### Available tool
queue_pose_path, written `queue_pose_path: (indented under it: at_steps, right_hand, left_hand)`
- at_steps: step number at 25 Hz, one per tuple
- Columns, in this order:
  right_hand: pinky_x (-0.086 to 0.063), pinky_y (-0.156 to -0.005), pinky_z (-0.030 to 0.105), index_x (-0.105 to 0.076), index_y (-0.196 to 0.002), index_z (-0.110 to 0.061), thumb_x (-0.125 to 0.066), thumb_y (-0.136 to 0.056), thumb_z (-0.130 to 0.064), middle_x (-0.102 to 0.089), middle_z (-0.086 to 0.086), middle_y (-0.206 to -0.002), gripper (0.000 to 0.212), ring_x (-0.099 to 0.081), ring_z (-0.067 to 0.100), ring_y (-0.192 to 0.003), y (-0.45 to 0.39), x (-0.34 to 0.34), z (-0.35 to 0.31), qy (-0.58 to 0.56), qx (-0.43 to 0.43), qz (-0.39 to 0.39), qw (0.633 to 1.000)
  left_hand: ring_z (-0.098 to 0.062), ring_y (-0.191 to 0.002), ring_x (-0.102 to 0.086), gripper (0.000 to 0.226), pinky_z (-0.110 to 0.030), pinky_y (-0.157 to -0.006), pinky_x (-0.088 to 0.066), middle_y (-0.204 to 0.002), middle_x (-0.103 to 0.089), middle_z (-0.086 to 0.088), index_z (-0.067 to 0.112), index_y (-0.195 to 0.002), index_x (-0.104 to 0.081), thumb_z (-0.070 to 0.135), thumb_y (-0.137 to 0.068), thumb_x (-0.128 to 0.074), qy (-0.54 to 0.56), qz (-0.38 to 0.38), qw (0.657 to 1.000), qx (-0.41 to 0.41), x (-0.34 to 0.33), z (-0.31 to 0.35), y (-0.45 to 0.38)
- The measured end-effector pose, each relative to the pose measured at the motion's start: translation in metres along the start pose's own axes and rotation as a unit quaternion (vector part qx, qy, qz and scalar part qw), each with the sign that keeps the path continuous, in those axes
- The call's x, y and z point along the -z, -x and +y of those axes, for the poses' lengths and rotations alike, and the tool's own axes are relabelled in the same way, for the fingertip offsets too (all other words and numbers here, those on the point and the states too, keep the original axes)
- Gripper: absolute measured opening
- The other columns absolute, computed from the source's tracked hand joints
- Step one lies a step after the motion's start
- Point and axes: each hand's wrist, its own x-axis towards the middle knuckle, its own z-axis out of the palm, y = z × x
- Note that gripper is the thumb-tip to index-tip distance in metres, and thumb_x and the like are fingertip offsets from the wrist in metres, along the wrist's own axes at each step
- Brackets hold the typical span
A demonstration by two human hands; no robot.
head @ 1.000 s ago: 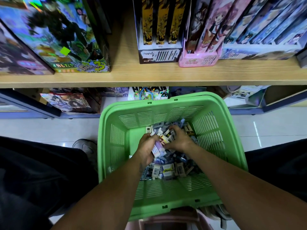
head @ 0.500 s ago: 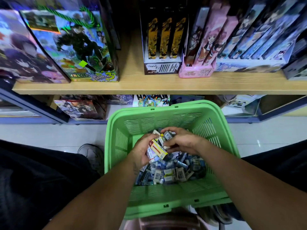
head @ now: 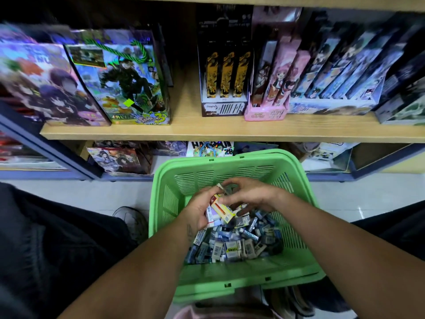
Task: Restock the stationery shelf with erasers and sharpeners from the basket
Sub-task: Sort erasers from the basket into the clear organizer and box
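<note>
Green basket (head: pixel 296 178): slotted plastic, set near and centre over the pale tiled floor (head: pixel 358 199), in front of the shelving.

Small packets (head: pixel 232 246): a loose heap of boxed erasers and possibly sharpeners, mostly blue, white and grey, is held in the basket bottom; individual labels cannot be read.

Left hand (head: pixel 197 209): raised above the heap, fingers curled around a clutch of small boxes (head: pixel 220 209), among them a yellow-and-white one with a red edge and a lilac one.

Right hand (head: pixel 250 196): placed just right of the left hand and touching the same clutch, fingers bent; a small grey packet (head: pixel 222 188) appears to be pinched at its fingertips, though the blur leaves this uncertain.

Wooden shelf (head: pixel 184 125): seen far, above the basket. Illustrated boxes (head: pixel 119 84) are stood at its left, a black-and-gold display pack (head: pixel 224 74) at centre, a pink tray of slim boxes (head: pixel 266 112) just right of it, and a row of slanted illustrated packs (head: pixel 340 72) at far right.

Lower shelf (head: pixel 119 157): more printed packs are laid flat beneath.

Dark trouser legs (head: pixel 57 249) are seen on both sides of the basket.
</note>
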Motion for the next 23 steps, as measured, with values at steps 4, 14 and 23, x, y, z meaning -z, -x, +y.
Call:
queue_pose_path:
  at_steps: [4,14,23]
  right_hand:
    - [-0.052,-0.098,0.046,-0.051,-0.134,-0.023,-0.092,-0.065,-0.029,-0.067,0.0,-0.108,0.08,-0.065,0.02,-0.103,0.007,0.008,-0.008,0.058,0.024,0.008,0.998]
    - [-0.048,-0.052,0.029,-0.051,-0.128,-0.021,-0.068,-0.087,0.001,-0.067,0.011,-0.09,0.05,-0.063,0.016,-0.068,0.094,0.043,-0.079,0.024,0.099,0.026,0.994]
    - [-0.051,-0.081,0.036,-0.064,-0.106,-0.015,-0.082,-0.079,-0.009,-0.07,0.006,-0.097,0.033,-0.063,0.017,-0.085,0.192,0.074,-0.137,-0.006,0.292,0.099,0.951]
  left_hand:
    - [-0.025,-0.059,-0.064,0.026,-0.036,-0.06,-0.056,-0.072,-0.065,-0.012,0.006,-0.108,-0.057,0.012,-0.086,-0.069,-0.039,-0.037,0.998,-0.021,-0.012,0.018,0.018]
    - [-0.03,-0.068,-0.065,0.02,-0.042,-0.066,-0.059,-0.083,-0.064,-0.018,0.004,-0.106,-0.063,0.014,-0.089,-0.067,0.002,-0.092,0.992,-0.081,-0.059,0.079,0.096]
    - [-0.026,-0.055,-0.066,0.022,-0.031,-0.055,-0.057,-0.073,-0.069,-0.016,0.002,-0.088,-0.067,0.024,-0.091,-0.063,0.005,-0.13,0.981,-0.146,-0.107,0.151,0.203]
